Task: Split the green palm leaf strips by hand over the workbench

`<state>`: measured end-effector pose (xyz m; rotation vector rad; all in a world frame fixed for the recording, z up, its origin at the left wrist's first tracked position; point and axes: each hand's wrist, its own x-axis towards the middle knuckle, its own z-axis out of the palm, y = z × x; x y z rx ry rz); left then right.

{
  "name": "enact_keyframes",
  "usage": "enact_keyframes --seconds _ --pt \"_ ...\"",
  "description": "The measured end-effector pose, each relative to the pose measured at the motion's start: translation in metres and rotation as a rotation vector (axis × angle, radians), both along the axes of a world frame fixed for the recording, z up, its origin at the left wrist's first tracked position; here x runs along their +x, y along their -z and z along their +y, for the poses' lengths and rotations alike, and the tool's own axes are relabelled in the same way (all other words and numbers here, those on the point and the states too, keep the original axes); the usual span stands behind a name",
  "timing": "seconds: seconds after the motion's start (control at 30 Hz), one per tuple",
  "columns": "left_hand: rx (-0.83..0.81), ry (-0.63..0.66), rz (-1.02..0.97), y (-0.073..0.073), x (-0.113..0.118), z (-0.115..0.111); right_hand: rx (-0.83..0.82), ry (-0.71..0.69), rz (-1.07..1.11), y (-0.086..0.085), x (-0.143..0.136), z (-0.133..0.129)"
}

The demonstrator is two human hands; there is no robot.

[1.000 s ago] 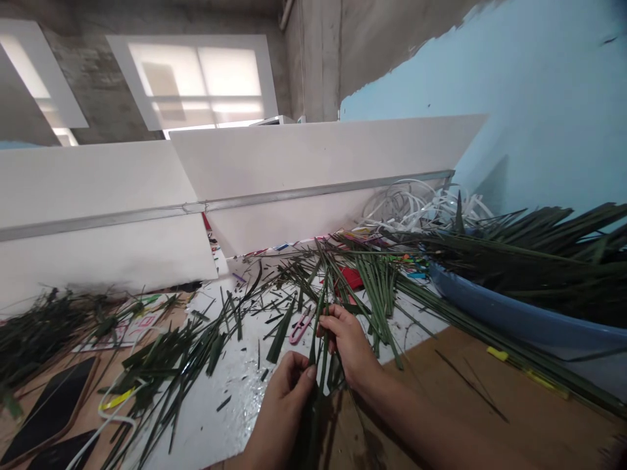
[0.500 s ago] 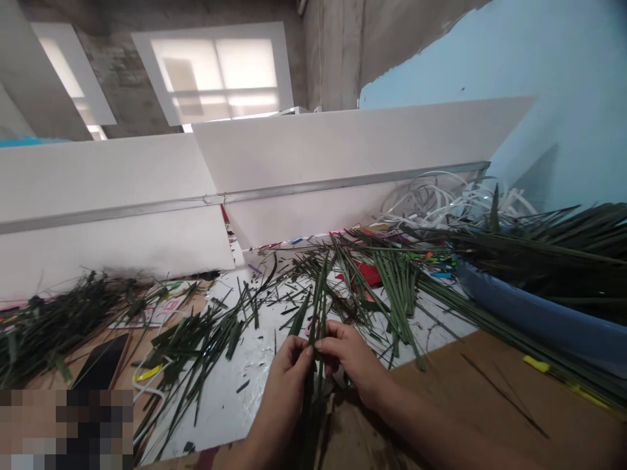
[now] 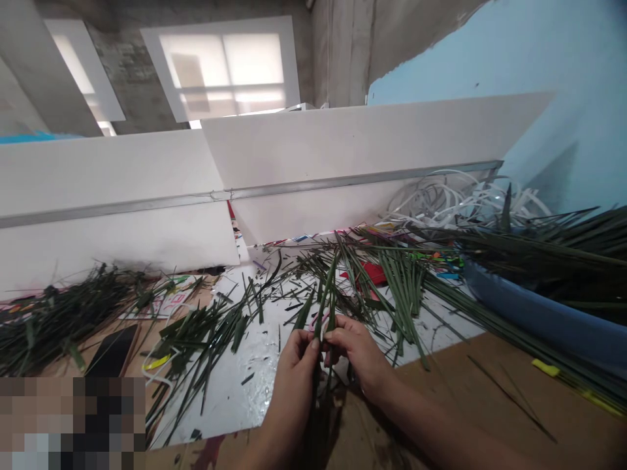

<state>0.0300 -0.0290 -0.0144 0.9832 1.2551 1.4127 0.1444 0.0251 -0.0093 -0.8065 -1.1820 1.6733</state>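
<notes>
Long green leaf strips stand between my two hands, their tips pointing away from me and their lower ends running down toward my lap. My left hand pinches them between thumb and fingers. Close beside it, my right hand is closed on the strips too, its thumb and fingertips almost touching the left thumb. Just beyond the hands lie cut leaf strips spread over a white sheet. The fingers hide part of the strips where they are gripped.
A blue tub piled with long leaves stands at the right. White plastic strapping is coiled behind it. At the left are a heap of dark leaves and a phone. White boards wall off the back; cardboard lies in front.
The view has shifted slightly, so the scene sits a little further right. Between my fingers the leaf strips have parted somewhat; both hands stay together on them.
</notes>
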Motion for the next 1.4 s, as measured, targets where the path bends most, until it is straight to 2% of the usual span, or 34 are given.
enact_keyframes --seconds 0.37,0.53,0.63,0.83,1.07,1.27,1.4 --pt "-0.072 0.032 -0.112 -0.001 -0.001 0.006 -0.077 -0.062 0.143 0.01 -0.001 0.0" --pt "0.03 -0.064 -0.001 -0.008 -0.002 0.004 -0.017 -0.005 0.129 0.007 0.0 -0.001" --pt "0.044 -0.057 0.017 -0.01 -0.002 0.003 -0.014 -0.02 0.134 0.005 0.0 -0.004" --pt "0.046 -0.097 -0.017 -0.002 -0.006 0.005 -0.048 -0.082 0.032 0.005 -0.001 -0.006" --pt "0.024 -0.046 -0.102 0.0 -0.005 0.009 -0.083 -0.093 0.075 0.004 0.0 -0.006" --pt "0.012 -0.087 -0.121 0.002 -0.006 0.01 -0.09 -0.086 0.103 0.01 0.0 -0.005" --pt "0.027 -0.135 -0.06 0.004 -0.007 0.013 -0.055 -0.098 0.108 0.01 0.0 -0.003"
